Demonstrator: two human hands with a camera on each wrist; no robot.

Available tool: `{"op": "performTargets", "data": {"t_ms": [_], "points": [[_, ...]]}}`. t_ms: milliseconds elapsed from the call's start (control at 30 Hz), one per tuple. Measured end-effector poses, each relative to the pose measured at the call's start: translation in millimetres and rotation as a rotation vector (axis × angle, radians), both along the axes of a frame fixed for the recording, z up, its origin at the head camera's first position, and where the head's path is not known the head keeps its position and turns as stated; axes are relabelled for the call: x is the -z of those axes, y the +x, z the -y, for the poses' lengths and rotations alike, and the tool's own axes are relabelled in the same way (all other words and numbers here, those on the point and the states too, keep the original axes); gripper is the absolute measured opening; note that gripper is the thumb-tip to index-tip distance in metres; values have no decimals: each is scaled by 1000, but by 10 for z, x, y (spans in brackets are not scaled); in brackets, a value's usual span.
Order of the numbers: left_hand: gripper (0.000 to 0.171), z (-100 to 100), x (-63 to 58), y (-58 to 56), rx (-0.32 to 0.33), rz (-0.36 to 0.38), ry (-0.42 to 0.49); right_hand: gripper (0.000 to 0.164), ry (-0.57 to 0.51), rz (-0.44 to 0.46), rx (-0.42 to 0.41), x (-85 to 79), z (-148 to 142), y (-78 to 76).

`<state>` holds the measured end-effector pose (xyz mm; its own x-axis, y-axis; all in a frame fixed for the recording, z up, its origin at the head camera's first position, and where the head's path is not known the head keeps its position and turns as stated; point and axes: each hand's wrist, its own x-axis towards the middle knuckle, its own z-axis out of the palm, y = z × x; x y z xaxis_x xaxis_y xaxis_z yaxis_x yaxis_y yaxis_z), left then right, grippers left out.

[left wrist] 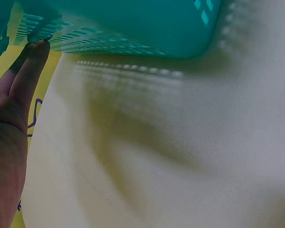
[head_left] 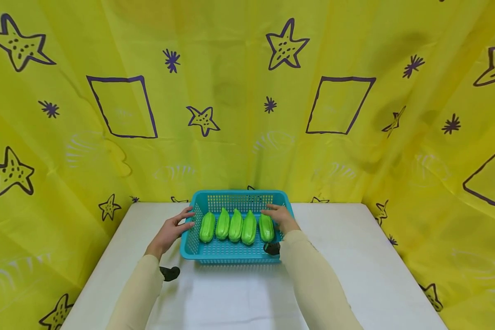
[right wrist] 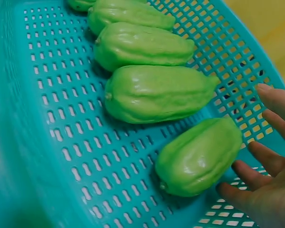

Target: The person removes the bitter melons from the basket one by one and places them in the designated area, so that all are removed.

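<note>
A turquoise plastic basket with perforated walls holds several pale green, ribbed, elongated fruits in a row, each with a narrowed tip. At the basket's left side is my left hand, its fingers spread and fairly straight against the outer wall and rim. My right hand reaches in over the right side. Its loosely extended fingers lie beside the rightmost fruit, which sits slanted, with a gap to its neighbour. The right hand's fingertips come right up to that fruit without curling round it.
The basket stands on a white table, near its back edge. Yellow curtains with dark star drawings hang behind and on both sides. Dark wrist devices show at both cuffs.
</note>
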<state>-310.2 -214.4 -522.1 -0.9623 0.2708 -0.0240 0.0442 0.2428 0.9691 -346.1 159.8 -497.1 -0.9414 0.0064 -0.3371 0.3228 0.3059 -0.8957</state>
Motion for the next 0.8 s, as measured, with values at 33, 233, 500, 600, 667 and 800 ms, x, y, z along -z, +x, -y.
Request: {"op": "performTargets", "data": {"t_ms": [33,233,500,600,667,800], "points": [[57,-1,1,3,-1,3,2,55,2,2,4,18,3,-4],[55,-9,12,0,1,-1,-7,53,50,-15,-18,101,22,12],[58,2,-28,-5,6,-15,-12,47,118,-22,-66,83,66,40],[56,0,-30,-9,5,-9,-8,46,152,-19,-74,89,75,51],[54,-3,-26,-6,6,-2,-6,45,179,-18,-79,103,75,57],[54,1,-19,18,5,-3,-7,44,213,-16,-83,139,74,58]]}}
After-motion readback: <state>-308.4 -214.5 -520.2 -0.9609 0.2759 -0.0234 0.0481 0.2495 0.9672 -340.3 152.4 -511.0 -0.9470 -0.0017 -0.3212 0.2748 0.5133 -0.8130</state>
